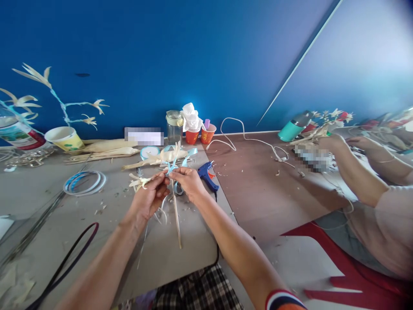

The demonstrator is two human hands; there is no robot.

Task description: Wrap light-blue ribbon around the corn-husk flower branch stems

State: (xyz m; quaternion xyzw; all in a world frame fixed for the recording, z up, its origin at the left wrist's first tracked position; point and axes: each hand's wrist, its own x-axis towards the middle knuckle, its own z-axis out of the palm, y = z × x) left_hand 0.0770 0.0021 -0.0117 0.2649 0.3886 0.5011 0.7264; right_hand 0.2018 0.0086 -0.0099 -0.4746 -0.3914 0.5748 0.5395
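My left hand (pixel 151 193) and my right hand (pixel 189 183) meet over the table, fingertips pinched together on light-blue ribbon (pixel 171 167). The ribbon sits around a stem that my fingers partly hide. A pale husk flower (pixel 140 181) sticks out to the left of my left hand. Below my hands a thin straw-coloured stick (pixel 177 219) slants toward me; whether it joins the ribbon-covered part I cannot tell. Just beyond lie pale corn husks (pixel 167 156). A blue glue gun (pixel 208 175) rests right of my right hand.
Rolls of ribbon (pixel 84 183) and a bundle of thin wires (pixel 38 221) lie to the left. A yellow cup (pixel 66 138) holds a finished-looking husk branch. Red cups (pixel 192 137) and a glass jar (pixel 174 128) stand by the wall. A co-worker's arms (pixel 355 168) reach in at right.
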